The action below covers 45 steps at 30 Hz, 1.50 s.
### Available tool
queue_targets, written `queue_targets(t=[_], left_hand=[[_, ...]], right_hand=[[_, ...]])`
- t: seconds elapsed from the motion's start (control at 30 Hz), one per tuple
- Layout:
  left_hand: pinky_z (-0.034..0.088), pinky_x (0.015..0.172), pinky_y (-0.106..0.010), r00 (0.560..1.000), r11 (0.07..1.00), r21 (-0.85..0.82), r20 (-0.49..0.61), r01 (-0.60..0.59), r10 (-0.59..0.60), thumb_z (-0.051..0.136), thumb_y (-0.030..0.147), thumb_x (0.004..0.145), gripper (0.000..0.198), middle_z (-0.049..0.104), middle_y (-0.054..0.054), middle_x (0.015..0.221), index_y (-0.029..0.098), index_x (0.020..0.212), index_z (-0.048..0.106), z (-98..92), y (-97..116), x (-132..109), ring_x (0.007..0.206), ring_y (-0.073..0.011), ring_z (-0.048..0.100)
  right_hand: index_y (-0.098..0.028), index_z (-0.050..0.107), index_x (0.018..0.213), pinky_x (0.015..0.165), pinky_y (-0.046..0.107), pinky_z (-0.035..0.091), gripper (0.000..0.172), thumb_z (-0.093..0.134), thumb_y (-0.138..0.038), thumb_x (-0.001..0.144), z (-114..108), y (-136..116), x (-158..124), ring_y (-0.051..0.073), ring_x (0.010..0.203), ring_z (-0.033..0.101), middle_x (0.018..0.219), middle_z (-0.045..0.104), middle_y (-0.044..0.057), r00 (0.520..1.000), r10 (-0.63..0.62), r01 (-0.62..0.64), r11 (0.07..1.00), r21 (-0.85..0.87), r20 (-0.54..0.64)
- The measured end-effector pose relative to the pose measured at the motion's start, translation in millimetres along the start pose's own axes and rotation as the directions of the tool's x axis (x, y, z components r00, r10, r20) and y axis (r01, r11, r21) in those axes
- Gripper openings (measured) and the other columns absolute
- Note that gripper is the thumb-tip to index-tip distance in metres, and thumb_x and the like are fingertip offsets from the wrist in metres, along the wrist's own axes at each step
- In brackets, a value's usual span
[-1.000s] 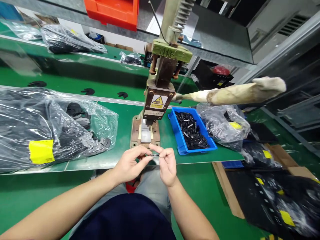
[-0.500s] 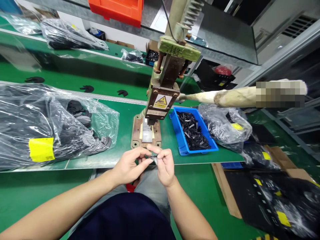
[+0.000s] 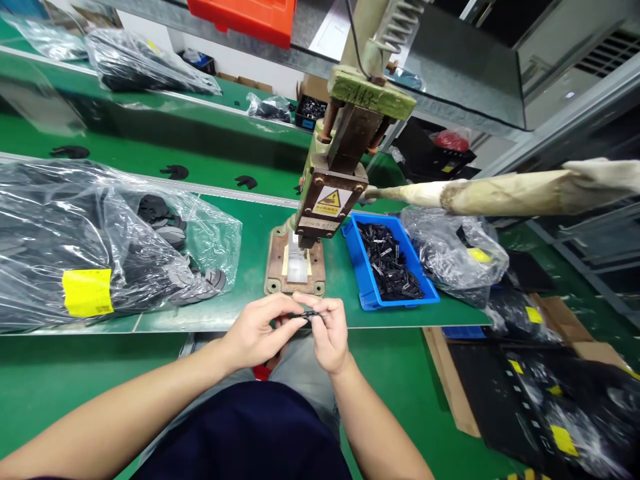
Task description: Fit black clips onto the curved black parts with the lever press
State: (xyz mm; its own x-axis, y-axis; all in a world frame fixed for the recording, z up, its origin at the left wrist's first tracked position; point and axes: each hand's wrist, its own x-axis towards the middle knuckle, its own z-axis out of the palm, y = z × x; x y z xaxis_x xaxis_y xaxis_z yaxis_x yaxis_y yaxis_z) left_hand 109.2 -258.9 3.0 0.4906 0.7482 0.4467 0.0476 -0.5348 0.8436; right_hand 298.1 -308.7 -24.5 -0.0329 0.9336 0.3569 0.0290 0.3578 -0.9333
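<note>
Between my two hands is a small black part (image 3: 307, 315), thin and dark, partly covered by the fingers. My left hand (image 3: 265, 330) pinches its left end between thumb and forefinger. The right end sits in the closed fingers of my right hand (image 3: 330, 333). Both hands are at the front edge of the green table, just before the base (image 3: 273, 267) of a hand press (image 3: 327, 200). A pale metal plate (image 3: 297, 270) lies on that base, under the press head. Right of it stands a blue bin (image 3: 366, 299) full of small black parts (image 3: 387, 260).
A large plastic bag (image 3: 120, 233) of dark flat pieces covers the table's left side. The press's long wrapped lever (image 3: 500, 191) reaches out to the right, above another plastic bag (image 3: 450, 253). Several curved black pieces (image 3: 175, 173) lie behind. Cartons (image 3: 455, 387) stand at lower right.
The black part has turned in my fingers, so the light grey piece that hung below it no longer shows. Both hands stay in nearly the same place; the view has shifted slightly.
</note>
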Motion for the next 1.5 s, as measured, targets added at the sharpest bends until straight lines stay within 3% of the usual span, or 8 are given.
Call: queue_targets(t=[0.3,0.63,0.8,0.93,1.07,1.17,1.33,1.5], left_hand=[[0.055,0.068,-0.027,0.97,0.957,-0.161,0.043,0.241,-0.238,0.071,0.034,0.097,0.015,0.075,-0.006,0.095,0.021,0.104,0.073,2.1,3,-2,0.076,-0.0148,0.068],[0.055,0.067,-0.027,0.729,0.442,-0.585,0.475,0.68,-0.492,0.087,0.044,0.082,0.037,0.074,-0.006,0.085,0.016,0.082,0.064,-5.9,-5,12,0.068,-0.0123,0.065],[0.048,0.062,-0.023,0.809,0.552,-0.594,0.389,0.586,-0.44,0.091,0.041,0.078,0.04,0.062,0.004,0.074,0.019,0.102,0.066,-6.9,-18,14,0.062,-0.0086,0.057],[0.052,0.064,-0.025,0.878,0.743,-0.476,0.173,0.471,-0.446,0.084,0.046,0.084,0.039,0.066,0.002,0.078,0.018,0.105,0.066,-16.8,-47,30,0.065,-0.0106,0.063],[0.058,0.077,-0.032,0.92,0.908,-0.193,-0.055,0.371,-0.388,0.075,0.047,0.09,0.03,0.075,-0.004,0.087,0.019,0.094,0.067,-30.9,-79,58,0.079,-0.0177,0.072],[0.057,0.087,-0.033,0.968,0.951,0.183,-0.075,0.248,-0.238,0.069,0.042,0.095,0.023,0.079,-0.005,0.099,0.02,0.098,0.074,-35.1,-94,82,0.089,-0.02,0.072],[0.054,0.098,-0.036,0.994,0.886,0.464,0.09,0.015,-0.064,0.061,0.031,0.099,0.02,0.079,-0.007,0.104,0.021,0.098,0.077,-31.1,-101,105,0.104,-0.0236,0.071],[0.054,0.094,-0.036,0.989,0.88,0.474,0.145,-0.033,-0.041,0.058,0.028,0.1,0.021,0.075,-0.009,0.105,0.019,0.096,0.076,-30.7,-100,109,0.102,-0.0235,0.069]], right_hand=[[-0.029,0.044,0.12,0.111,0.05,0.058,0.014,0.042,-0.031,0.106,-2,1,-1,0.021,0.134,0.067,0.139,0.07,0.013,1.0,-0.001,0.003,0.998,-0.056,0.029],[-0.027,0.062,0.12,0.115,0.048,0.053,0.022,0.052,-0.024,0.101,-16,-10,15,0.023,0.137,0.063,0.143,0.068,0.01,0.97,-0.102,0.161,0.95,-0.266,0.223],[-0.028,0.066,0.119,0.114,0.05,0.053,0.024,0.057,-0.023,0.098,-24,-24,26,0.023,0.134,0.065,0.144,0.067,0.01,0.961,-0.109,0.191,0.926,-0.325,0.252],[-0.026,0.067,0.111,0.114,0.05,0.052,0.015,0.06,-0.025,0.097,-55,-47,52,0.024,0.128,0.067,0.133,0.071,0.01,0.98,-0.19,0.157,0.92,-0.359,-0.057],[-0.023,0.064,0.109,0.107,0.048,0.057,0.02,0.07,-0.033,0.092,-88,-98,103,0.022,0.112,0.071,0.118,0.07,0.008,0.768,-0.511,0.381,0.849,-0.366,-0.387],[-0.023,0.061,0.122,0.105,0.046,0.058,0.045,0.073,-0.051,0.089,-96,-144,142,0.023,0.113,0.071,0.123,0.067,0.008,0.669,-0.663,0.581,0.749,-0.32,-0.337],[-0.021,0.064,0.098,0.095,0.044,0.062,0.035,0.071,-0.054,0.09,-82,-179,177,0.017,0.092,0.074,0.093,0.067,0.001,0.799,-0.596,0.554,0.782,-0.284,-0.082],[-0.023,0.051,0.075,0.085,0.043,0.063,0.031,0.069,-0.04,0.094,-65,-162,160,0.012,0.072,0.063,0.069,0.053,-0.005,0.768,-0.614,0.563,0.783,-0.266,-0.183]])
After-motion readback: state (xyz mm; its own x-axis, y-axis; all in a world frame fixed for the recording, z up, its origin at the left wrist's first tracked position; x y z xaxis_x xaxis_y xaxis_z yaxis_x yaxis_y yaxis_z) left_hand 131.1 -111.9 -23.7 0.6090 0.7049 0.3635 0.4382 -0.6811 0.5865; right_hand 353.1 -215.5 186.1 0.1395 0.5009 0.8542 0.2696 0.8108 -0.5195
